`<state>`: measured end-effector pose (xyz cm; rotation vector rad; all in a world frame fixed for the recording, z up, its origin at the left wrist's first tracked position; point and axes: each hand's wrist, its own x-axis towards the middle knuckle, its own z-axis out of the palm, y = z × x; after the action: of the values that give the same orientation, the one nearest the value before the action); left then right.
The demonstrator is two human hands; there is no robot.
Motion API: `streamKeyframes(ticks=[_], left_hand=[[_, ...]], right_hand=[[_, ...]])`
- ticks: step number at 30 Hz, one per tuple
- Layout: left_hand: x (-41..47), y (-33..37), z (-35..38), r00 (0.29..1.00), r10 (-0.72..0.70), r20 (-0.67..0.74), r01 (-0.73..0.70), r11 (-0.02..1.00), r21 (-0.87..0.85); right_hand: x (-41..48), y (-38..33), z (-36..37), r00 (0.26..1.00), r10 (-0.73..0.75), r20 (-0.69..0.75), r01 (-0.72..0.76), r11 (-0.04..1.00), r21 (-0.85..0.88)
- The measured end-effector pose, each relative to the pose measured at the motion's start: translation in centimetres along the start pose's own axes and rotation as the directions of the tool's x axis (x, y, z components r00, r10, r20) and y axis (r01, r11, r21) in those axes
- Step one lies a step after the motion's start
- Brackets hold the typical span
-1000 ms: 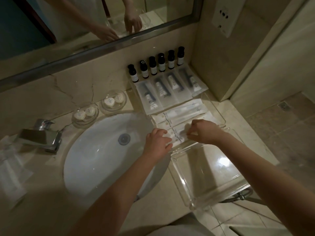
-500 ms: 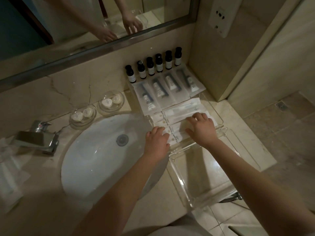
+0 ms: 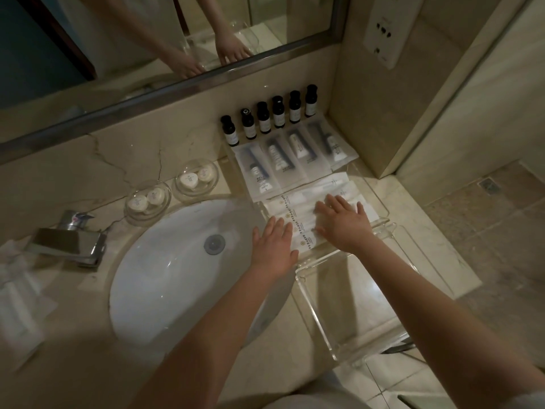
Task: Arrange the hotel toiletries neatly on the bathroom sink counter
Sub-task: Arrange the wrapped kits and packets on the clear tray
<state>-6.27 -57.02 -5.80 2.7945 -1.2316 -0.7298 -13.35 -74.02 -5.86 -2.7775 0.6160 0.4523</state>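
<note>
Several long white sachets [image 3: 303,202] lie side by side in a clear acrylic tray [image 3: 380,326] right of the sink. My right hand [image 3: 343,224] lies flat on them with fingers spread. My left hand [image 3: 272,246] rests with straight fingers on their left ends at the tray's edge. Behind them a row of packets with small tubes [image 3: 290,160] lies flat. Several dark bottles [image 3: 269,118] stand in a line against the back wall.
A white basin [image 3: 165,284] with a grey drain sits left of the tray, and a chrome tap [image 3: 70,240] at its far left. Two glass dishes with round soaps [image 3: 196,178] stand behind the basin. More white packets [image 3: 17,293] lie at the counter's left edge.
My right hand has gone from pinching the sachets to lying flat and spread on them, a little farther back. My left hand has straightened its fingers at the sachets' left ends.
</note>
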Motion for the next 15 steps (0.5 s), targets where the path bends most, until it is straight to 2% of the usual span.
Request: streamKeyframes(ticks=[5, 11, 15], left_hand=[[0.7, 0.3, -0.8, 0.999, 0.016, -0.038, -0.016, 1.0, -0.009], [2.2, -0.1, -1.5, 0.999, -0.04, 0.029, 0.039, 0.998, 0.046], [2.4, 0.0, -1.9, 0.999, -0.038, 0.038, 0.036, 0.998, 0.061]], right_hand=[[1.3, 0.1, -0.6, 0.999, -0.006, -0.045, 0.002, 0.997, -0.078], [3.0, -0.5, -1.0, 0.998, -0.029, 0.056, 0.031, 0.998, -0.047], [3.0, -0.7, -1.2, 0.999, -0.014, 0.048, 0.016, 1.0, -0.024]])
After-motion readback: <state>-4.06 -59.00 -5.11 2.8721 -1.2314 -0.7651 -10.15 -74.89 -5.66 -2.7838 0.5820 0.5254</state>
